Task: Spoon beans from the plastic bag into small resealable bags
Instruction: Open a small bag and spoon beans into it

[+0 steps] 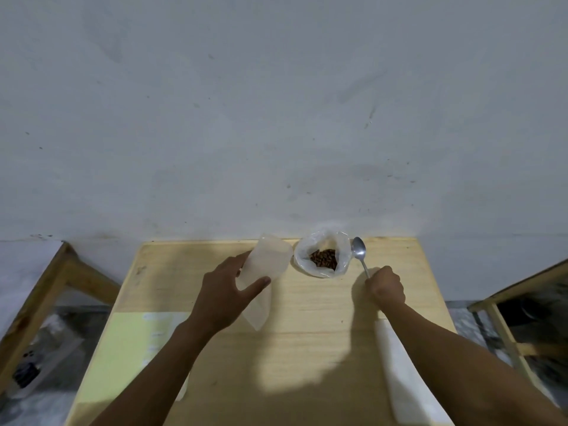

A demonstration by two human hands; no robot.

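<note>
— Talk me through it: where were your hands?

— My left hand (226, 290) was out over the pale wooden table (307, 318), thumb and fingers spread around a small translucent resealable bag (264, 272), holding it up off the wood. Its mouth pointed away from me, towards the wall; the lower end ran behind my palm, so part of it was hidden.

— And the right?

— My right hand (387, 287) was closed in a fist around the handle of a silver metal spoon (359, 252). The handle vanished inside my fingers; only the bowl and a bit of the stem stuck out, bowl pointing away from me. I couldn't make out anything in the bowl.

— The beans?

— Dark brown beans (323, 259) sat in the bottom of a crumpled clear plastic bag (307, 256), open on the far edge of the table, between the small bag and the spoon, just beside both.

— Anything else?

— A pale yellow sheet (129, 348) lay on the left under my forearm, its print too blurred to read. A white strip (408, 379) on the right was partly covered by my right arm and cut off at the bottom edge; I couldn't tell what it was.
</note>
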